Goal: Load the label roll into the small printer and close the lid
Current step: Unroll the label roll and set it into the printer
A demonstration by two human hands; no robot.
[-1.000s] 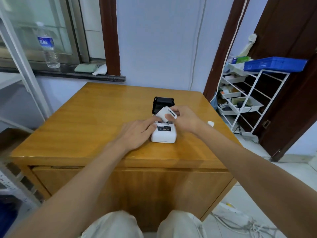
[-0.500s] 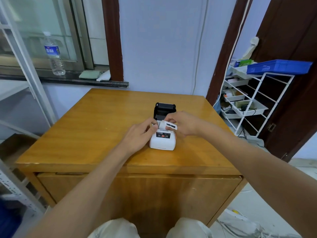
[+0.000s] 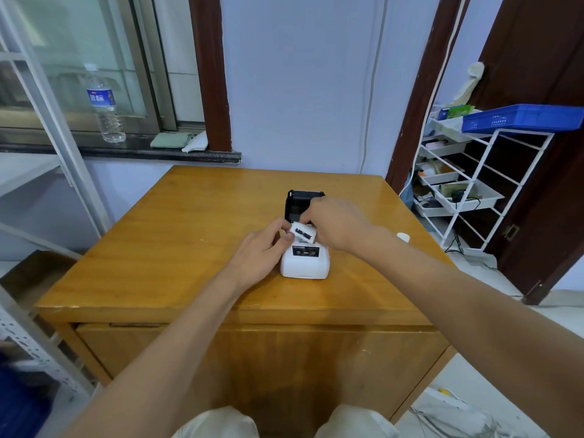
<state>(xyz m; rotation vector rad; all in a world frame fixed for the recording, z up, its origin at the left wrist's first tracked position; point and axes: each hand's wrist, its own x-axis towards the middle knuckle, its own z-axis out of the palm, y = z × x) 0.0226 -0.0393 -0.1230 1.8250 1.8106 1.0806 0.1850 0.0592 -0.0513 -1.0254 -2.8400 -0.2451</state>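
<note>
A small white printer (image 3: 305, 262) sits on the wooden table (image 3: 177, 235), its black lid (image 3: 300, 202) standing open behind it. Directly above the printer's open top, both hands pinch the label roll (image 3: 303, 233), which bears blurred black print: the left hand (image 3: 260, 252) at its left edge, the right hand (image 3: 336, 224) over its right side. The printer's front panel lettering is too small to read.

Wooden table (image 3: 177, 241), white printer (image 3: 305, 267) near centre, small white object (image 3: 403, 237) at right edge
</note>
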